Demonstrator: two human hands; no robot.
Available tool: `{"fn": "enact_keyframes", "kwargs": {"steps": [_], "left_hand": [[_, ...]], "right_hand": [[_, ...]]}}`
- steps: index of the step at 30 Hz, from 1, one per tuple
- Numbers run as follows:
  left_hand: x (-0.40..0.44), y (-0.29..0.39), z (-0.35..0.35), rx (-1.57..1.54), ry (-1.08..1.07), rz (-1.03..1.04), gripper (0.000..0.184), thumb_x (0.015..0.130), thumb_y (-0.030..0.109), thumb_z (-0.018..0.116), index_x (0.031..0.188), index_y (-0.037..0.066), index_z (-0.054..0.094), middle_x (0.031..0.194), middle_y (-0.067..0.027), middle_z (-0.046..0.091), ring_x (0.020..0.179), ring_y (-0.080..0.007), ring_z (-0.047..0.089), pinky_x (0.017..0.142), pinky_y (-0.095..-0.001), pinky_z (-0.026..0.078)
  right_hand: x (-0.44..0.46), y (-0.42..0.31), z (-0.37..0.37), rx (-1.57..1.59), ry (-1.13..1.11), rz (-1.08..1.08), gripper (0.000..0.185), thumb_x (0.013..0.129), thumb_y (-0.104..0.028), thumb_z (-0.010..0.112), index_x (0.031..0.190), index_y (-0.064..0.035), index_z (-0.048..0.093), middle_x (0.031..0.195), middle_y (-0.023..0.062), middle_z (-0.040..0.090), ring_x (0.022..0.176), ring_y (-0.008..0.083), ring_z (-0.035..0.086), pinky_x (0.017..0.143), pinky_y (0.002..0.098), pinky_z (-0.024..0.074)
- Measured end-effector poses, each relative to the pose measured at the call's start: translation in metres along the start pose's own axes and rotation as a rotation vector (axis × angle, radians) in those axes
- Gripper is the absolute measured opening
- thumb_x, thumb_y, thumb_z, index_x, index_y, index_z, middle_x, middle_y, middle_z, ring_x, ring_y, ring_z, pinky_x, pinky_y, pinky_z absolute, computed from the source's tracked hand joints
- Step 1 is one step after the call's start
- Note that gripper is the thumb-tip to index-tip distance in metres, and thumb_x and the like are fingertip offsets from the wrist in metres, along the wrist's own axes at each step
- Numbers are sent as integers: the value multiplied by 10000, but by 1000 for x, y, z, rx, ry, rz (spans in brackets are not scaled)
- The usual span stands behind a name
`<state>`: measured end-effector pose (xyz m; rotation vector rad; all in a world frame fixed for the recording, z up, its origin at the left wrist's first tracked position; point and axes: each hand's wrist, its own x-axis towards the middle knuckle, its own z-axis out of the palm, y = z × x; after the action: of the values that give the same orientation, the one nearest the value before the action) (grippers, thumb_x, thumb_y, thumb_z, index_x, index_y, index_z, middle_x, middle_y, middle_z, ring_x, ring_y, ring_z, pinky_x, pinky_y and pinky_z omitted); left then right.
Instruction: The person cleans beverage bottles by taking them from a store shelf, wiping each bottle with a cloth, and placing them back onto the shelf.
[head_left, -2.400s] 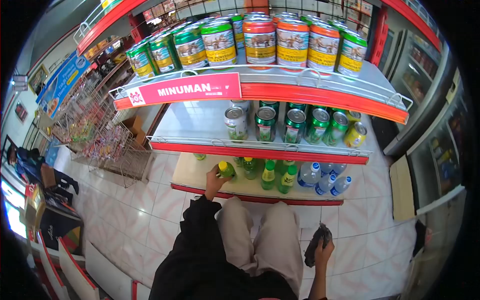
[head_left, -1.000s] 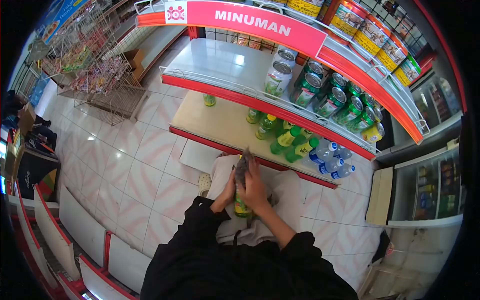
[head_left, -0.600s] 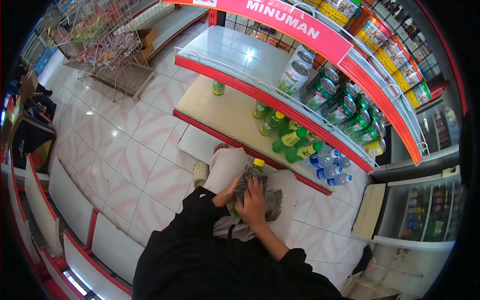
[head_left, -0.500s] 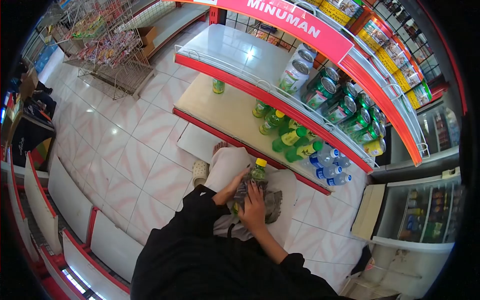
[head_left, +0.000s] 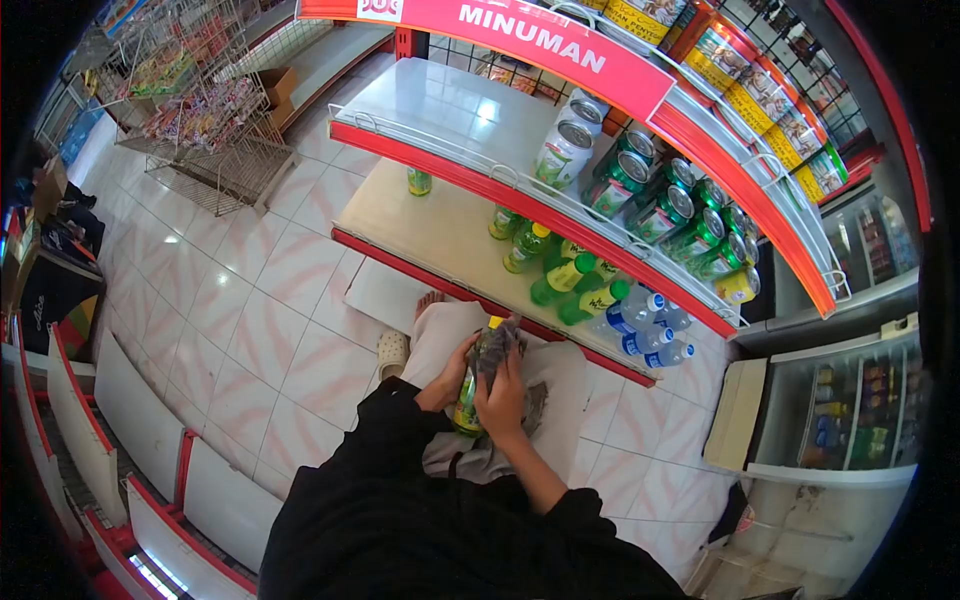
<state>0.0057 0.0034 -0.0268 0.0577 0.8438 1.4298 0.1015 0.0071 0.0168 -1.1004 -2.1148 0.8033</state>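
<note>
Green, yellow-capped cylindrical plastic bottle point(head_left: 466, 412), held over the beige-trousered lap point(head_left: 558, 378). The left hand point(head_left: 447, 382) curls its fingers around the bottle's side; the right hand point(head_left: 502, 396) clasps a crumpled grey cloth point(head_left: 494, 350) against its upper part. Probably smooth, slightly yielding and weighty if filled, it suits a mid-body grip. Ahead runs the flat cream shelf point(head_left: 430, 225) with its red edge point(head_left: 400, 265); open white-tiled floor point(head_left: 235, 320) lies left.
</note>
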Motion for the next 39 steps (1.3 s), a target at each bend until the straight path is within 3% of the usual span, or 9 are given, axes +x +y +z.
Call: {"fn": "enact_keyframes", "kwargs": {"steps": [2, 5, 10, 14, 17, 22, 26, 30, 39], "left_hand": [[3, -3, -7, -35, -13, 5, 393, 874, 316, 392, 1160, 59, 473, 1115, -54, 525, 980, -170, 500, 875, -300, 381], [15, -10, -24, -190, 4, -227, 372, 877, 308, 386, 1138, 64, 489, 1056, -60, 560, 914, -177, 534, 847, -305, 406], [17, -8, -18, -157, -21, -130, 361, 881, 308, 378, 1126, 71, 495, 1007, -74, 583, 857, -192, 556, 830, -315, 422], [27, -4, -28, -336, -231, -123, 371, 889, 311, 352, 1140, 73, 484, 1048, -73, 566, 920, -193, 540, 865, -316, 401], [15, 0, -12, -213, -60, -16, 372, 889, 336, 332, 1082, 76, 515, 992, -65, 588, 864, -189, 567, 792, -317, 449], [13, 8, -11, -249, 44, 4, 394, 892, 335, 314, 1129, 70, 485, 1042, -77, 567, 929, -197, 547, 835, -322, 428], [25, -9, -36, -282, -163, -1, 407, 895, 344, 311, 1148, 73, 477, 1083, -89, 549, 985, -206, 522, 870, -323, 404], [27, -11, -35, -338, -256, -210, 452, 899, 375, 292, 1186, 58, 437, 1156, -116, 505, 1035, -233, 497, 894, -337, 385], [13, 7, -5, -243, -377, -221, 539, 893, 447, 253, 1261, 60, 327, 1244, -177, 410, 1105, -330, 430, 921, -403, 354]], "right_hand": [[-18, -1, 0, -89, -19, -18, 475, 755, -106, 511, 1179, 64, 380, 1273, 271, 302, 1159, 414, 329, 965, 412, 278], [-53, 3, 8, -164, -39, -83, 498, 751, -112, 518, 1193, 61, 364, 1267, 279, 304, 1161, 419, 323, 966, 412, 278], [-48, 3, 5, -173, -53, -99, 500, 748, -125, 524, 1186, 63, 371, 1265, 289, 297, 1169, 424, 308, 966, 409, 280], [-4, 5, 6, -21, 0, -114, 419, 768, -140, 498, 1122, 72, 427, 1238, 284, 334, 1136, 429, 336, 956, 451, 283], [40, 13, 9, 62, -71, -5, 426, 769, -149, 503, 1135, 56, 428, 1210, 269, 374, 1115, 419, 364, 949, 441, 294], [51, 3, 14, 55, -92, 56, 440, 770, -163, 512, 1157, 28, 428, 1172, 244, 428, 1080, 400, 409, 936, 417, 316], [25, -2, 15, 1, 47, -63, 454, 748, -154, 520, 1152, 34, 431, 1217, 258, 380, 1109, 410, 378, 944, 439, 302], [-17, 2, 10, -121, 41, -80, 471, 719, -139, 529, 1146, 37, 437, 1262, 272, 320, 1146, 425, 330, 953, 464, 281], [-74, 8, 2, -195, -130, -133, 464, 719, -103, 543, 1122, 96, 426, 1302, 287, 244, 1196, 433, 265, 979, 444, 255]]}}
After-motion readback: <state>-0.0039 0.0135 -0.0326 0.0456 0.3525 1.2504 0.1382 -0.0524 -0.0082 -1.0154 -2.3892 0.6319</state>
